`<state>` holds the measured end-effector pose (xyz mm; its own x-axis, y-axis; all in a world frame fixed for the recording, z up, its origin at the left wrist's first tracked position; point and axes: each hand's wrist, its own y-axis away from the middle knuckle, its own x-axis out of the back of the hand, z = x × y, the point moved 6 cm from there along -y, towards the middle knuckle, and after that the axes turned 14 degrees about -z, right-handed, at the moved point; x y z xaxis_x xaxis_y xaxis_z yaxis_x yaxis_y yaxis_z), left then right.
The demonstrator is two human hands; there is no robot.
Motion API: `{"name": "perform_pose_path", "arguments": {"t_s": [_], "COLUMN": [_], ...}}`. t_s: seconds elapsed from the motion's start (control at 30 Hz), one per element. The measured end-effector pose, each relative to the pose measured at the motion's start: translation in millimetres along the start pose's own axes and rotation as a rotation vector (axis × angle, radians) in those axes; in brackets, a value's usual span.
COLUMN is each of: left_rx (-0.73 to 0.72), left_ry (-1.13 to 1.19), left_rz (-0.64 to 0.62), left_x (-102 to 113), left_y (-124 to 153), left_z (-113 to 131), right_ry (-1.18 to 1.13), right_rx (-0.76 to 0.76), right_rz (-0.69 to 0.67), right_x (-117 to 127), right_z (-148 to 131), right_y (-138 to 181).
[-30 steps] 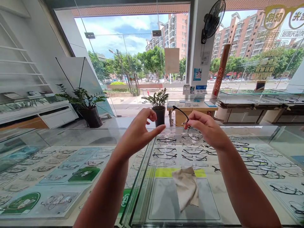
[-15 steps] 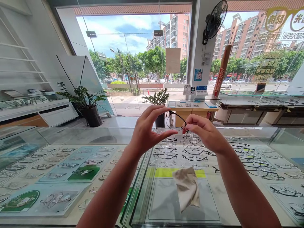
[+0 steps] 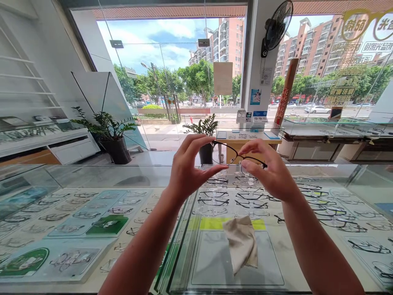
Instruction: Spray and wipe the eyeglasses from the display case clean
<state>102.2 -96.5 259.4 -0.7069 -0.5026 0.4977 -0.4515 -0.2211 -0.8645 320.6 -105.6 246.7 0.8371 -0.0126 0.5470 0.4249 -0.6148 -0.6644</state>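
Above the glass counter I hold a pair of black-rimmed eyeglasses [image 3: 229,146]. My left hand [image 3: 188,166] grips the left lens rim, index finger on its upper outer corner and thumb under its lower edge. My right hand [image 3: 272,174] is at the right lens: the thumb lies over the front near the bridge, and the index finger curves above the rim. The temples cannot be made out clearly. Below the hands, a crumpled beige cloth [image 3: 241,243] lies on the grey rectangular mat [image 3: 211,262].
Rows of spectacle frames [image 3: 251,198] fill the display on both sides of the cloth. Green display pads [image 3: 107,225] are at the left. Beyond the counter stand potted plants [image 3: 113,143], a low display case [image 3: 245,137] and a glass shopfront; a black fan [image 3: 276,28] hangs on the pillar.
The eyeglasses have turned more level and squarely forward, showing the bridge and the right rim. My right hand has shifted from a pinch at the bridge to spread around the right lens.
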Motion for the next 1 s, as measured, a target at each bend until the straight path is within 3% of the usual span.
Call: {"name": "perform_pose_path", "arguments": {"t_s": [0.13, 0.37, 0.6, 1.0], "left_rx": [0.128, 0.338, 0.38, 0.42], "left_ry": [-0.003, 0.077, 0.099, 0.136], "left_rz": [0.097, 0.218, 0.216, 0.142], "left_x": [3, 4, 3, -2], "left_y": [4, 12, 14, 11], "left_z": [-12, -25, -23, -24], "right_ry": [0.174, 0.291, 0.304, 0.34], "right_rx": [0.037, 0.015, -0.009, -0.049], "right_rz": [0.216, 0.267, 0.349, 0.375], "right_x": [11, 12, 12, 16], "right_z": [-1, 4, 0, 10], "right_y": [6, 5, 6, 4]}}
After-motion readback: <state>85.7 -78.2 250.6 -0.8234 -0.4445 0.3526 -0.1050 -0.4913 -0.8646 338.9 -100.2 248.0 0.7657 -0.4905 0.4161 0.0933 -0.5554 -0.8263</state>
